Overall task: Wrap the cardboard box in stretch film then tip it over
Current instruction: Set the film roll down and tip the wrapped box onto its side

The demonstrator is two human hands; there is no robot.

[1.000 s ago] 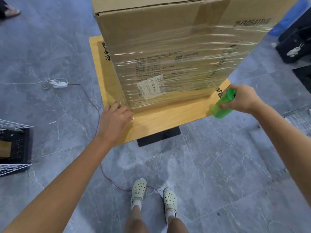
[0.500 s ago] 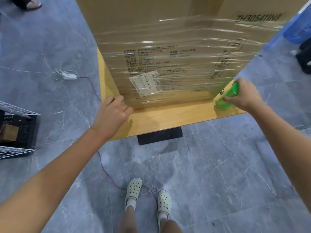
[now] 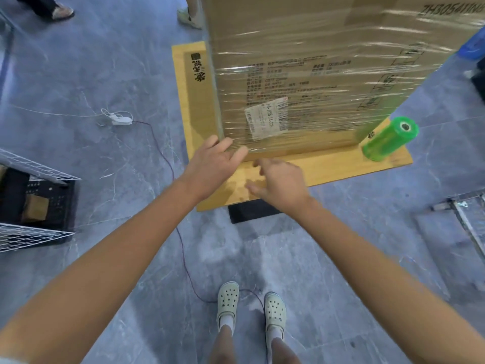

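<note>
Pale clogs (image 3: 250,307), one pair, on the wearer's feet at the near edge of the grey tile floor (image 3: 105,74). A thin red cord (image 3: 183,258) runs on the floor from the clogs away to the left.

Black crate (image 3: 39,203), at far left on the floor, with white wire mesh (image 3: 29,235) over its near and far sides.

Black base (image 3: 252,212), showing under the counter's near edge.

Right hand (image 3: 278,182): released, fingers spread and loosely bent, grasping nothing. It is over the counter's near left part, just beside the left hand, and is blurred.

Left hand (image 3: 210,164): released, fingers laid straight against the box's lower near-left corner, on the film.

Wooden counter (image 3: 328,169), low, with black printed characters along its left edge; it carries the box and the roll.

Green roll (image 3: 385,139), lying on its side on the counter at the box's lower right corner, apart from both hands.

Cardboard box (image 3: 262,17), tall and upright on the counter. Clear film (image 3: 315,137) covers its lower and middle part; the top band is bare. A white label (image 3: 266,118) sits under the film, low on the near face.

White plug (image 3: 120,120), on the floor left of the counter, joined to the cord.

Other people's shoes (image 3: 61,11), at the far top edge.
</note>
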